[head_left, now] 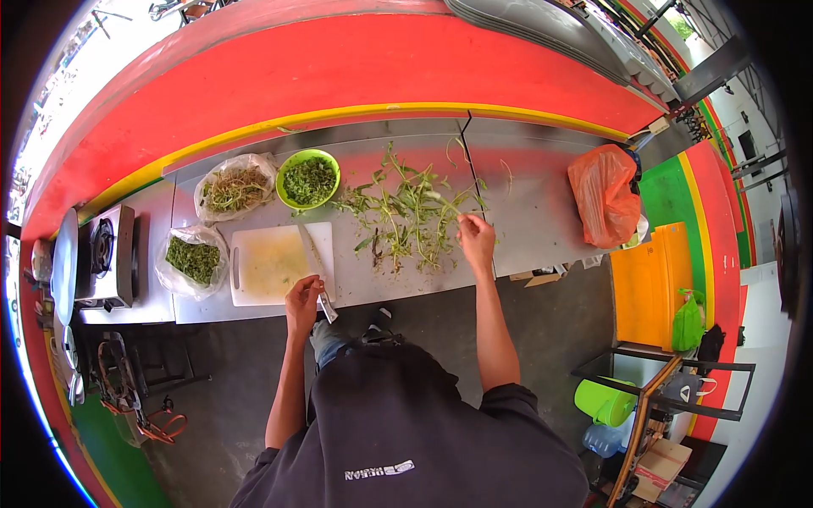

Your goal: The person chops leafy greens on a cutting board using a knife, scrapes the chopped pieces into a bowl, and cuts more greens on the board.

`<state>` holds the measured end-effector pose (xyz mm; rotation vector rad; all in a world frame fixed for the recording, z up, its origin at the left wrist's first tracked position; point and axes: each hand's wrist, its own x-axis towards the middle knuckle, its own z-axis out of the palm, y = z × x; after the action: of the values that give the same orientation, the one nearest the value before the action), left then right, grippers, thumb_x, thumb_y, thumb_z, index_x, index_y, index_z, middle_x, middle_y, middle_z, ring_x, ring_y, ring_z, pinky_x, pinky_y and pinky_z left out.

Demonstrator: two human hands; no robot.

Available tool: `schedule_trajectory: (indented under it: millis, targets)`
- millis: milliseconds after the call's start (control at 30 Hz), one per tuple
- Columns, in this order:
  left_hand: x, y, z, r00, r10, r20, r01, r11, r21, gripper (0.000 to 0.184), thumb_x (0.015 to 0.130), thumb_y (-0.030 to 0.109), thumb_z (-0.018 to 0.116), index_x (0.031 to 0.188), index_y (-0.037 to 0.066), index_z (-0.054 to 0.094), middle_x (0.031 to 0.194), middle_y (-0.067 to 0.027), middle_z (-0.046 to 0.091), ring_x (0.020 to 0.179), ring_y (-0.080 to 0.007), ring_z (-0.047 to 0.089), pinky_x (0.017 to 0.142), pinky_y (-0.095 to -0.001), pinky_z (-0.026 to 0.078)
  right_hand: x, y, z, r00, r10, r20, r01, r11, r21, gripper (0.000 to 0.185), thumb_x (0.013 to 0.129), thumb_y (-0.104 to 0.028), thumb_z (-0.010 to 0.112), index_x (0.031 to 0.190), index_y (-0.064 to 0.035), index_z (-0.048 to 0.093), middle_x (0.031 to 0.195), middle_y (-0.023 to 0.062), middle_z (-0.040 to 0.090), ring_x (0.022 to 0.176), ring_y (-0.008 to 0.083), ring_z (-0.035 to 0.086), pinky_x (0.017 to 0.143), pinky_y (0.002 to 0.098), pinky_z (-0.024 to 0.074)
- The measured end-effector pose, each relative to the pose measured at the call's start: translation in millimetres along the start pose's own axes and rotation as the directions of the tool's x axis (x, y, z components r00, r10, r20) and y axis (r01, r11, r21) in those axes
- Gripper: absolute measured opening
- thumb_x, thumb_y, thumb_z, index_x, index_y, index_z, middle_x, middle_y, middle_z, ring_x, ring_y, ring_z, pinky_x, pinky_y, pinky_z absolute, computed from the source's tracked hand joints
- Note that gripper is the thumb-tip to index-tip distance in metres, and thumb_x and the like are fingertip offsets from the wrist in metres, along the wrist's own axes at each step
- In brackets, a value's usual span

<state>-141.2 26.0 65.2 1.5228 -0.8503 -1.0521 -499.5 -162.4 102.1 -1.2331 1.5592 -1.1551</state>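
Observation:
My left hand point(305, 296) is closed at the front edge of the white cutting board point(271, 267), beside the handle of a knife point(313, 258); what its fingers hold is too small to tell. The knife lies on the board's right part, its handle jutting over the table edge. My right hand point(476, 235) is pinched at the right side of a spread of leafy green stems point(411, 207); what it pinches is unclear. Behind the board stands a green bowl of chopped leaves point(308, 179).
Left of the board is a plastic bag of chopped greens point(195, 260), and behind it a bag of stems point(233, 190). A stove point(106, 256) stands far left. An orange plastic bag point(603, 195) sits at the table's right end. A red wall point(339, 76) runs behind.

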Motion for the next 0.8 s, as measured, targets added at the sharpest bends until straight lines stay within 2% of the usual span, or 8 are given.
schedule_trajectory:
  millis: [200,267,400,467,600,667,733,800]
  targets:
    - [3.2,7.5,0.5,1.000,-0.013,0.003,0.013,1.000,0.004,0.028,0.101,0.014,0.061,0.119,-0.007,0.064,0.103,-0.0156,0.072,0.094,-0.0188,0.070,0.086,-0.0300,0.054,-8.7,-47.0,4.1,0.991,-0.133,-0.009,0.130,0.947,0.293,0.024,0.101,-0.021,0.063,0.109,0.0004,0.069,0.067,-0.0016,0.057,0.055,0.0050,0.050,0.048,0.0221,0.0373]
    - [5.8,24.3,7.7,0.999,-0.007,0.039,0.000,0.983,0.185,0.028,0.100,0.016,0.062,0.119,-0.005,0.064,0.101,-0.0140,0.073,0.091,-0.0174,0.070,0.085,-0.0294,0.054,-17.9,-46.3,17.4,0.990,-0.139,-0.007,0.135,0.941,0.311,0.023,0.101,-0.021,0.062,0.110,0.0000,0.068,0.067,-0.0015,0.058,0.055,0.0051,0.049,0.048,0.0222,0.0377]
    - [14.0,55.1,23.0,0.981,0.159,0.113,-0.184,0.946,0.266,0.027,0.095,0.013,0.066,0.120,0.002,0.066,0.103,-0.0126,0.071,0.095,-0.0207,0.069,0.083,-0.0307,0.053,-64.9,-37.9,69.4,0.984,-0.002,0.181,-0.079,0.894,0.440,0.020,0.100,-0.021,0.063,0.105,-0.0028,0.069,0.066,-0.0022,0.057,0.056,0.0044,0.050,0.049,0.0213,0.0382]
    - [15.2,83.5,28.0,0.805,0.548,0.225,-0.582,0.660,0.475,0.033,0.090,0.013,0.071,0.122,0.008,0.066,0.121,-0.0117,0.067,0.112,-0.0276,0.064,0.090,-0.0374,0.050,-91.5,-29.4,98.7,0.937,0.018,0.348,-0.164,0.904,0.394,0.021,0.100,-0.021,0.065,0.106,-0.0022,0.069,0.067,-0.0018,0.058,0.056,0.0049,0.051,0.049,0.0220,0.0390]
    - [24.0,112.4,3.1,0.614,0.568,0.548,-0.756,0.223,0.616,0.043,0.086,0.021,0.073,0.128,0.017,0.064,0.135,-0.0070,0.059,0.126,-0.0266,0.054,0.100,-0.0415,0.042,-134.2,-25.8,144.8,0.820,0.026,0.571,-0.233,0.927,0.293,0.024,0.100,-0.022,0.065,0.108,0.0003,0.068,0.070,-0.0007,0.061,0.058,0.0057,0.052,0.052,0.0224,0.0410]
    - [32.2,113.1,-15.6,0.615,0.586,0.527,-0.756,0.250,0.605,0.034,0.086,0.023,0.073,0.119,0.016,0.070,0.119,-0.0072,0.067,0.115,-0.0246,0.061,0.098,-0.0402,0.042,-149.7,-30.4,161.3,0.750,0.017,0.661,-0.273,0.918,0.287,0.025,0.100,-0.022,0.064,0.108,0.0010,0.068,0.071,-0.0002,0.062,0.059,0.0058,0.053,0.053,0.0224,0.0416]
    - [46.2,94.7,-43.9,0.706,0.350,0.616,-0.697,0.500,0.514,0.022,0.083,0.021,0.075,0.103,0.012,0.076,0.096,-0.0082,0.073,0.095,-0.0247,0.069,0.092,-0.0380,0.046,-159.1,-38.5,174.7,0.704,0.061,0.707,-0.375,0.878,0.298,0.024,0.100,-0.021,0.064,0.108,0.0014,0.068,0.071,0.0001,0.062,0.061,0.0053,0.054,0.055,0.0224,0.0424]
    - [51.3,93.3,-55.8,0.678,0.466,0.569,-0.730,0.521,0.443,0.014,0.084,0.018,0.075,0.095,0.009,0.077,0.080,-0.0082,0.071,0.074,-0.0248,0.069,0.078,-0.0364,0.050,-163.4,-36.0,188.3,0.691,0.061,0.720,-0.401,0.862,0.311,0.024,0.100,-0.021,0.064,0.107,0.0016,0.069,0.072,0.0001,0.063,0.063,0.0048,0.055,0.056,0.0225,0.0430]
